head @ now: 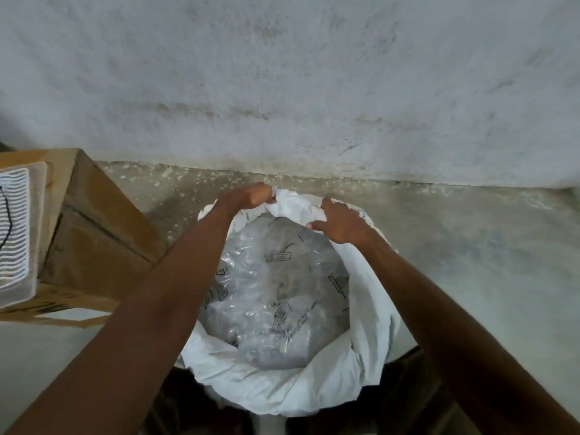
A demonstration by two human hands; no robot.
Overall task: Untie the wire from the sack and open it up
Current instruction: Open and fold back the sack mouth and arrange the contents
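sack [370, 309] mouth open, no wire seen | left hand [248, 196], right hand [340, 226]: our fingers grip far rim | risk: rim slips, folds back over clear inner bag [276, 293]

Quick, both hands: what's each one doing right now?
Left hand: grips the far rim of the sack.
Right hand: grips the same rim, beside the left.
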